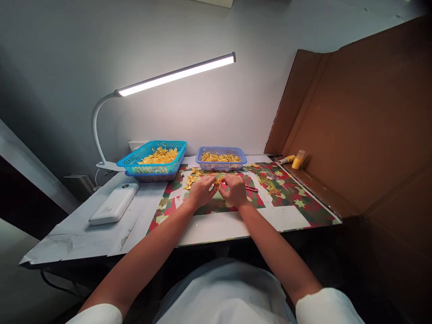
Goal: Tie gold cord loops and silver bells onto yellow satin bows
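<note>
My left hand (203,190) and my right hand (234,189) meet over the middle of the table. Between their pinched fingertips is a small yellow ribbon bow (218,181), with a thin gold cord looping below it. Its finer details are too small to make out. Just left of my hands lies a small pile of yellow bows (191,181). A slim pink tool (251,188), partly hidden by my right hand, rests on the patterned sheet. Farther right lies a tangle of gold cords (270,185).
A blue basket (151,168) of yellow pieces sits on another basket at the left. A purple basket (221,165) of gold-corded pieces stands behind my hands. A lamp (177,75) arches above a white power bank (114,204). Yellow thread spools (298,160) stand by a cardboard panel (357,117).
</note>
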The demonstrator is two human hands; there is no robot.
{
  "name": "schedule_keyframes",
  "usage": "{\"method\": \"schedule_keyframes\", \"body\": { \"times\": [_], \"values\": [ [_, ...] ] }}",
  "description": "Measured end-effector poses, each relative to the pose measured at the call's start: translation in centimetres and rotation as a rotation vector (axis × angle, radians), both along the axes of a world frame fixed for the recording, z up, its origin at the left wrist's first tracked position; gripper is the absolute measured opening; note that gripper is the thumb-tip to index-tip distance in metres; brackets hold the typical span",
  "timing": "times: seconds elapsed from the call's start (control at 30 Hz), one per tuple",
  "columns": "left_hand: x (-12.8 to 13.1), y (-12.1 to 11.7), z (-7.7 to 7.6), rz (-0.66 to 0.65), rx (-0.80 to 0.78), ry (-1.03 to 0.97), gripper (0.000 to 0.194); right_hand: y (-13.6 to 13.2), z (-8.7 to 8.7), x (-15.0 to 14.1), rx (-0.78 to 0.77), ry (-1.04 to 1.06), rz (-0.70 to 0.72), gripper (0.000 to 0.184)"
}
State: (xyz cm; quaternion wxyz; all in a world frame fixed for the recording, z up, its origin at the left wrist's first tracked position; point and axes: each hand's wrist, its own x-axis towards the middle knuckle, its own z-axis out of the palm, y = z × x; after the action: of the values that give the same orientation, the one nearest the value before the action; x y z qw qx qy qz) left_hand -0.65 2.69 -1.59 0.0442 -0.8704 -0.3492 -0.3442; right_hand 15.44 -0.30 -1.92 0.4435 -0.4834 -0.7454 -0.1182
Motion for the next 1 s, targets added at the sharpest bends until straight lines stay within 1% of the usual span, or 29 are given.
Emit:
{"method": "schedule_keyframes", "body": {
  "times": [0.23, 0.4, 0.57, 0.7, 0.87, 1.0],
  "values": [
    [0.2, 0.0, 0.1, 0.018, 0.03, 0.089, 0.019, 0.4, -0.1, -0.2, -0.043, -0.088, -0.055, 0.018],
    [0.1, 0.2, 0.1, -0.006, 0.005, 0.104, 0.021, 0.7, -0.4, 0.0, -0.088, -0.054, -0.036, 0.022],
    [0.0, 0.5, -0.1, -0.032, -0.032, 0.038, 0.022, 0.7, -0.4, 0.1, -0.115, 0.053, -0.006, 0.023],
    [-0.1, 0.6, -0.2, -0.056, -0.033, -0.029, 0.025, 0.4, -0.2, 0.1, -0.107, 0.104, 0.021, 0.022],
    [-0.2, 0.2, 0.0, -0.015, 0.046, -0.15, 0.011, -0.1, -0.1, 0.0, -0.072, 0.109, 0.038, 0.023],
    [-0.1, -0.2, 0.3, -0.014, 0.127, -0.186, 0.01, -0.3, -0.1, -0.2, -0.036, 0.087, 0.025, 0.023]
  ]
}}
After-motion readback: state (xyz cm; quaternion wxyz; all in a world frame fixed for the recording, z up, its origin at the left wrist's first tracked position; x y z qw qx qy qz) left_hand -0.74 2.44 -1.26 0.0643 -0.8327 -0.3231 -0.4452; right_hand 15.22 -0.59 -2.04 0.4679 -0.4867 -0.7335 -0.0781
